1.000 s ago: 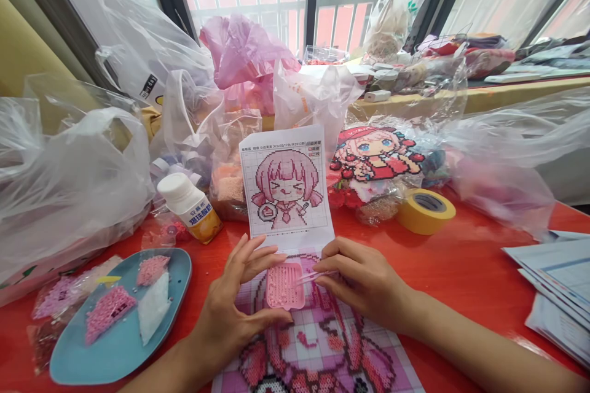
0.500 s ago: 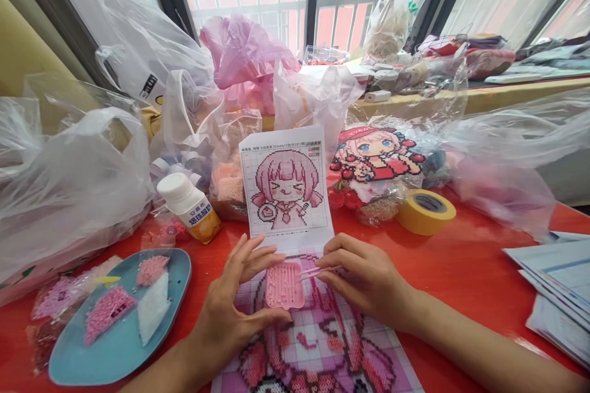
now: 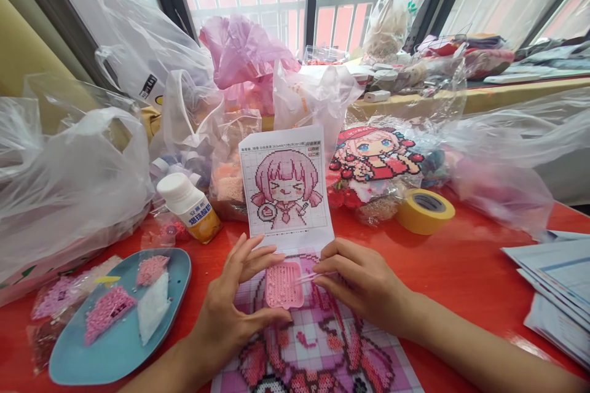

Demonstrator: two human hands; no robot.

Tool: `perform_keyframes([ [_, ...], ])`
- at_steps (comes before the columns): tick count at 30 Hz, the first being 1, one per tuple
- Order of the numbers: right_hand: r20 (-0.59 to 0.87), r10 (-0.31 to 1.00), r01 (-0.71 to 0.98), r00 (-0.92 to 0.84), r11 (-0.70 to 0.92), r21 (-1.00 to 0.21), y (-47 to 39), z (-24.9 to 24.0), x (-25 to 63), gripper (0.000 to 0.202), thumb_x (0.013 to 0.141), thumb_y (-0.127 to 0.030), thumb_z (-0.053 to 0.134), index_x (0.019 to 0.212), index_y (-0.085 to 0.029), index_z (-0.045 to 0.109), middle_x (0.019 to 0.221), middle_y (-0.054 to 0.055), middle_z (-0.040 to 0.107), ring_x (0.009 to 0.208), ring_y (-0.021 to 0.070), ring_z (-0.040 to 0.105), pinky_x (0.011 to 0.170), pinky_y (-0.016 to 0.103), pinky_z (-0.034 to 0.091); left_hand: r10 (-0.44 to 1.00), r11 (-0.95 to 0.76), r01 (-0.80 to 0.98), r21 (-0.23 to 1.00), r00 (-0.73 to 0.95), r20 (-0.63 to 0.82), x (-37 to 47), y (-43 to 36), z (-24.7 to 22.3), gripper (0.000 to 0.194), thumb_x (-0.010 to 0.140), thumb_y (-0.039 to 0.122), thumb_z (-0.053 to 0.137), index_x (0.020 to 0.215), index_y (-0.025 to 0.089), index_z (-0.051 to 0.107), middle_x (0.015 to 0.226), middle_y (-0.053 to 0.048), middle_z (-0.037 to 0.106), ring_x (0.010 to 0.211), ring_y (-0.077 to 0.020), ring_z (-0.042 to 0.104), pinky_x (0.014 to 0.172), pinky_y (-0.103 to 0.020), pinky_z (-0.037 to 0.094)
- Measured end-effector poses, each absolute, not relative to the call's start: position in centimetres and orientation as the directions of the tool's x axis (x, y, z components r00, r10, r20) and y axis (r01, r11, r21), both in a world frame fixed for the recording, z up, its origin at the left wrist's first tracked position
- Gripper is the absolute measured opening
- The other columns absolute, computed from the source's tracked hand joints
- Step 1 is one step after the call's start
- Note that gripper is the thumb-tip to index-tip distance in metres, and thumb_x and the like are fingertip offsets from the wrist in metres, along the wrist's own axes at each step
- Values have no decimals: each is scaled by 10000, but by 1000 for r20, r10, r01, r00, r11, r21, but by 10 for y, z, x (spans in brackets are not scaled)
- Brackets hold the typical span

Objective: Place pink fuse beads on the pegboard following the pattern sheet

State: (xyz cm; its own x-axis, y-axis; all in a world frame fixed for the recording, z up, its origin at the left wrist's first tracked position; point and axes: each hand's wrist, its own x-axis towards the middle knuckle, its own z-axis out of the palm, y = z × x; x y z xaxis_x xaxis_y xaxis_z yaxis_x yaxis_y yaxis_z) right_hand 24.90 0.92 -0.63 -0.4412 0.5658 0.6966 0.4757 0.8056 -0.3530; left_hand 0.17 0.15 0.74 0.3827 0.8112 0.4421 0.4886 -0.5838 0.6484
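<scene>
My left hand [image 3: 244,291] grips a small pink bead tray [image 3: 284,285] between thumb and fingers. Rows of tiny pale pink beads lie in the tray's grooves. From the right, my right hand [image 3: 357,273] pinches pink tweezers [image 3: 306,278], their tips over the tray's right edge. Whether a bead sits in the tips is too small to tell. Beneath both hands lies a half-filled fuse-bead picture [image 3: 318,344] of a pink-haired figure on a pegboard. Behind the tray a printed pattern sheet [image 3: 286,190] stands propped up, showing the same figure.
On the left, a blue plate [image 3: 120,365] carries several bags of pink and white beads. A white-capped yogurt bottle [image 3: 188,207] stands behind it. Yellow tape [image 3: 426,212], a finished bead figure [image 3: 378,156] and plastic bags [image 3: 78,178] line the back. Papers [image 3: 553,282] lie at right.
My right hand and the tweezers have shifted slightly, with the tips now a little farther right over the tray. The left hand and the tray stay in place.
</scene>
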Motion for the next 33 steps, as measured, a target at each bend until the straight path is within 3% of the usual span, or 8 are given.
perform_keyframes([
  [8, 713, 634, 452, -299, 752, -479, 19, -2, 258, 66, 911, -220, 598, 868, -175, 619, 777, 29, 600, 668, 108, 570, 556, 222, 473, 825, -564, 500, 657, 372, 425, 1, 2, 9, 894, 716, 538, 760, 1444, 454, 247, 1142, -1, 770, 1187, -285, 649, 1069, -681, 344],
  [12, 693, 679, 535, -242, 690, -488, 28, -9, 267, 201, 899, -306, 627, 752, -183, 570, 698, 13, 585, 602, 102, 545, 517, 227, 434, 829, -558, 500, 662, 367, 422, 2, 2, 11, 872, 724, 540, 751, 1440, 444, 262, 1142, -8, 771, 1181, -284, 652, 1067, -669, 358],
  [23, 716, 639, 750, -281, 611, -252, 31, -11, 276, 397, 856, -467, 662, 637, -185, 490, 590, -26, 561, 497, 68, 505, 448, 197, 344, 822, -568, 485, 665, 369, 433, 2, 2, 9, 883, 726, 517, 762, 1447, 414, 263, 1148, -32, 768, 1188, -287, 649, 1086, -668, 340],
  [33, 705, 650, 770, -283, 592, -236, 31, -12, 276, 399, 855, -474, 660, 633, -189, 492, 592, -27, 558, 494, 69, 508, 454, 201, 331, 814, -580, 475, 662, 376, 443, 0, 2, 8, 907, 720, 472, 787, 1459, 344, 276, 1144, -65, 766, 1187, -288, 648, 1119, -621, 321],
])
